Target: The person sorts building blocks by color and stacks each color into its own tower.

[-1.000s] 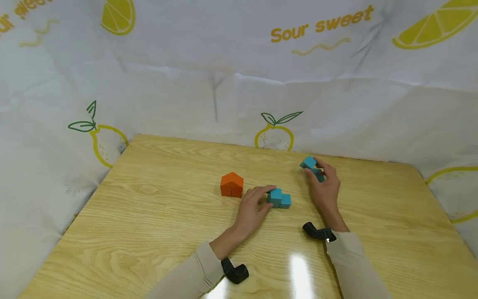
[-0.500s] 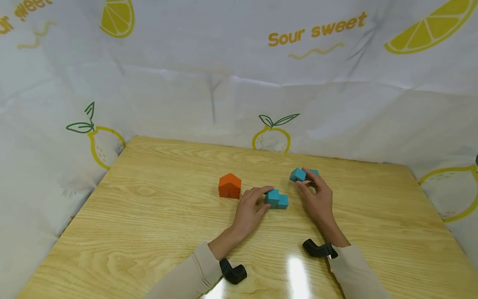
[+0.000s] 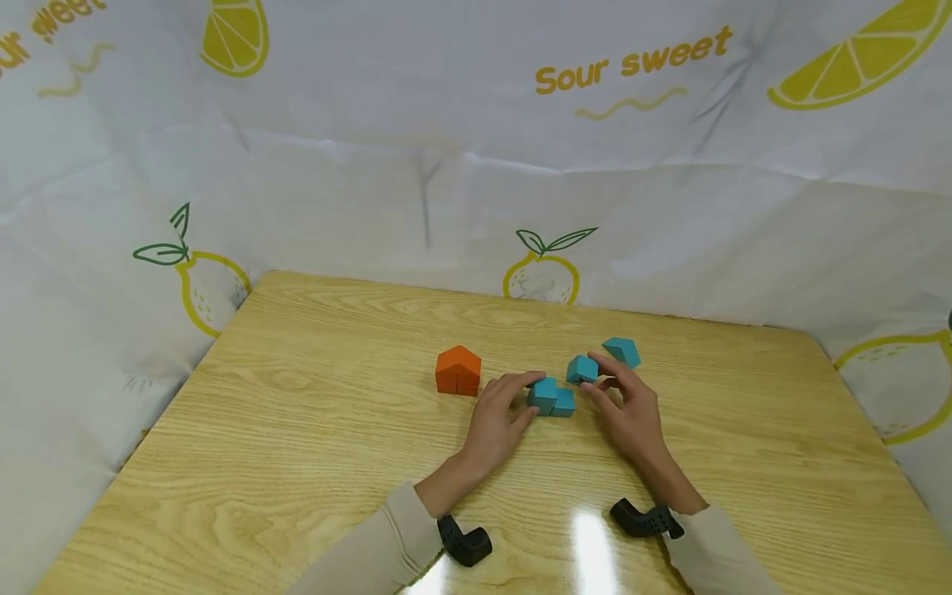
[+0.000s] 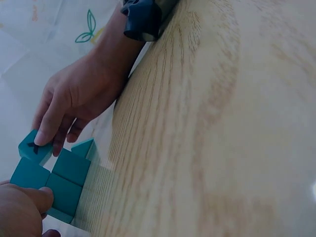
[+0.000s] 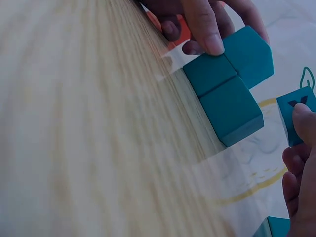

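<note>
In the head view my left hand [image 3: 497, 417] holds a small group of blue blocks [image 3: 543, 395], thumb at the near side and fingers at the far side. Two blocks sit side by side with one on top of the left one, as the right wrist view shows in the lower blocks [image 5: 232, 111] and the upper block [image 5: 249, 54]. My right hand [image 3: 632, 413] pinches another blue block [image 3: 582, 369] just right of and behind the group, apart from it. A dark mark shows on this held block [image 5: 291, 116]. Behind the right hand lies a blue wedge-like block [image 3: 622, 351].
An orange house-shaped block stack [image 3: 458, 369] stands left of the blue group, near the left fingers. The wooden table [image 3: 297, 413] ends at a white lemon-print sheet [image 3: 357, 198] at the back and sides. Each wrist wears a black mount [image 3: 464, 541].
My right hand has come left and nearer with its blue block, away from the wedge-like block, which now lies by itself. The left hand keeps its place on the group.
</note>
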The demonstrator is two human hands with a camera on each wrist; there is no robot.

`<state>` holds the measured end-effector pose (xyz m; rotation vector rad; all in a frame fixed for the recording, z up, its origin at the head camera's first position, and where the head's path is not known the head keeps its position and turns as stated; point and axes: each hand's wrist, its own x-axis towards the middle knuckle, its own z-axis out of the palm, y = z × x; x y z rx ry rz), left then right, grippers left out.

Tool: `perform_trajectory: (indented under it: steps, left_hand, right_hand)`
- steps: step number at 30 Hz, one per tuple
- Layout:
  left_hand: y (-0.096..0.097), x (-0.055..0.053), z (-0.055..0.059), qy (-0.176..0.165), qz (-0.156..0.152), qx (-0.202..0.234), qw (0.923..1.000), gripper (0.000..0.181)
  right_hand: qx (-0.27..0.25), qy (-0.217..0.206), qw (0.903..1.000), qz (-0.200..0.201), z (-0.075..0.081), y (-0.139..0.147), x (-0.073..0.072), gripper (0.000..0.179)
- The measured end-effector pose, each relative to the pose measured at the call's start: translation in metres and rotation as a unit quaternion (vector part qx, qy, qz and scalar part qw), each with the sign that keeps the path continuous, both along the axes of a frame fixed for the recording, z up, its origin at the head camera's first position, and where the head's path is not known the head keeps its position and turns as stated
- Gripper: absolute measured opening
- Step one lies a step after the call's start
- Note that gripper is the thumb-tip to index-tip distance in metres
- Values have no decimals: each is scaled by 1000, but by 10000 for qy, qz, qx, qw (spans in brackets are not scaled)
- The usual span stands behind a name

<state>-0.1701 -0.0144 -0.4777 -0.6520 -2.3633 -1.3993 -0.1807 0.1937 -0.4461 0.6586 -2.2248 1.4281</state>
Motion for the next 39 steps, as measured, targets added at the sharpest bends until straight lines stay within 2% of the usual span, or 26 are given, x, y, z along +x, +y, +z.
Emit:
perform_trajectory:
  steps: [9, 16, 22, 30, 39]
  left_hand:
    - [0, 0, -1, 86, 1, 21, 10000, 49]
    - [0, 0, -1, 39, -2, -3, 10000, 49]
    - [0, -1, 0, 133, 36, -21, 9999, 49]
    - [0, 0, 2, 144, 12, 5, 9999, 49]
    - [-1, 0, 1, -29, -29, -16, 10000, 51]
  right_hand:
    - [522, 43, 9981, 339, 2, -1, 10, 48]
    - [696, 113, 9957, 594, 2, -1, 11, 48]
    - [753, 210, 9937, 804, 4, -2, 11, 49]
    - [687, 39, 9936, 900, 4, -1, 11, 48]
    - [786, 288, 9932, 814, 2, -3, 13, 52]
